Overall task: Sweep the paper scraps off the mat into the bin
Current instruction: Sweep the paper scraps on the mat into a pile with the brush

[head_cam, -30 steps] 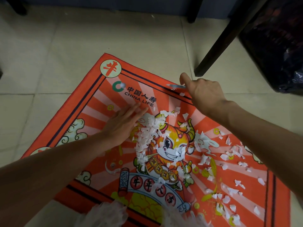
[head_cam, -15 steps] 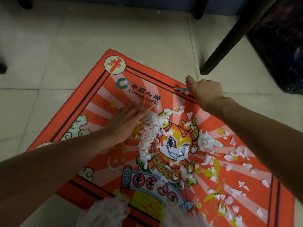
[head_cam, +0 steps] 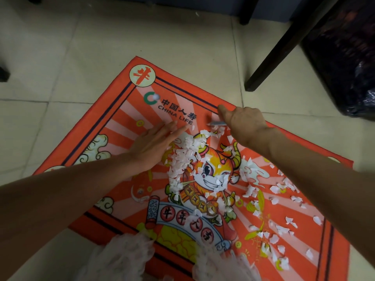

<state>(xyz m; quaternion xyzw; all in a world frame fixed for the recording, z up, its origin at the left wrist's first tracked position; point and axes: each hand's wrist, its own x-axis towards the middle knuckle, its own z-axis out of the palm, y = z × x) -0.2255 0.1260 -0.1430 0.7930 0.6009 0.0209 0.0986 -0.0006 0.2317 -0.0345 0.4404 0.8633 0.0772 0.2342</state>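
Both hands work near the mat's far edge in the head view. Left hand (head_cam: 156, 145) lies flat, fingers straight and together, its little-finger edge on the mat (head_cam: 113, 126) touching the scraps (head_cam: 182, 159) heaped at its 3 o'clock. Right hand (head_cam: 243, 124) is curled, thumb out toward 10 o'clock, and seems to pinch one pale scrap (head_cam: 216, 123) under its fingers; the grip itself is hidden by the knuckles.

Most scraps sit in a ridge down the mat's middle, over the cartoon ox; looser ones scatter toward 4 and 5 o'clock. None has reached the bin (head_cam: 345, 57), the dark bag-lined shape at 2 o'clock, well apart from the mat.

To gather well, I judge the flat left hand should keep its edge pressed to the fabric and push slowly toward 3 o'clock, so thin pieces do not slip beneath. The right could cup as a stop on the far side. Quick strokes would likely flick the light paper onto the floor.

That floor (head_cam: 81, 57) is pale tile with dark grout. A dark furniture leg (head_cam: 274, 57) slants down at 1 o'clock, between mat and bin. Blurred white lacy cloth (head_cam: 121, 260) fills 6 o'clock.
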